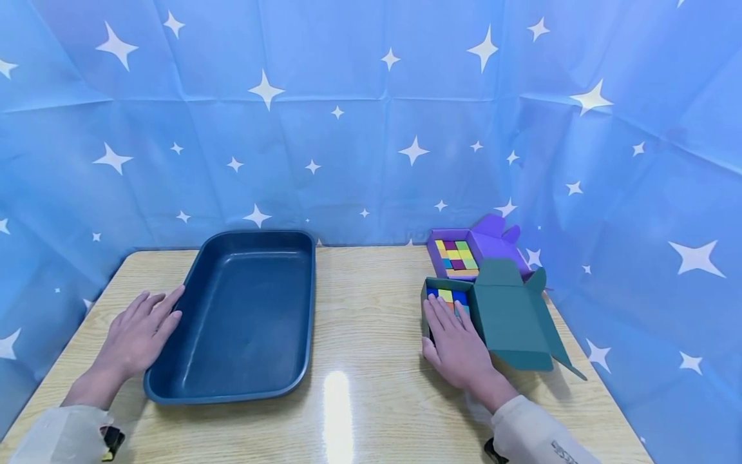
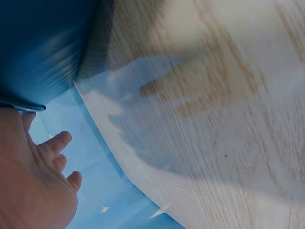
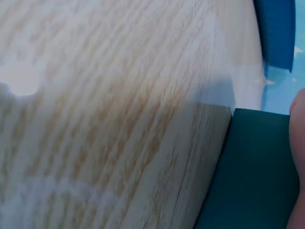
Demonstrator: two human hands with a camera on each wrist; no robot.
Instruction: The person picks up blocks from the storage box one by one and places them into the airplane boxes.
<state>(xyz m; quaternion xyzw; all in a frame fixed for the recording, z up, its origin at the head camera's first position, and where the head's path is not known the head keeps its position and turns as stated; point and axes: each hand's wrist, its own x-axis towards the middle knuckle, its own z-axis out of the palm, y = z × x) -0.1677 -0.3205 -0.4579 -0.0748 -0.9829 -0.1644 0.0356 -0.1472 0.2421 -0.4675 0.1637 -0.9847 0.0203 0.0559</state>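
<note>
A dark blue rectangular tray (image 1: pixel 249 322) with nothing in it lies left of the table's middle. My left hand (image 1: pixel 134 335) rests at its left rim, fingers extended; the left wrist view shows the hand (image 2: pixel 33 176) close against the tray wall (image 2: pixel 43 43). Over at the right, my right hand (image 1: pixel 460 351) reaches over the front of a dark green box (image 1: pixel 513 316) with its lid folded back. Its straight fingers lie on or just above colored blocks (image 1: pixel 445 295), hiding some of them. In the right wrist view only the hand's edge (image 3: pixel 299 143) shows beside the green wall (image 3: pixel 259 162).
Behind the green box stands an opened purple box (image 1: pixel 498 248) packed with colored blocks (image 1: pixel 456 254). Bare wooden table (image 1: pixel 371 328) stretches between tray and boxes. A blue star-printed cloth (image 1: pixel 348 129) hangs behind and along both sides.
</note>
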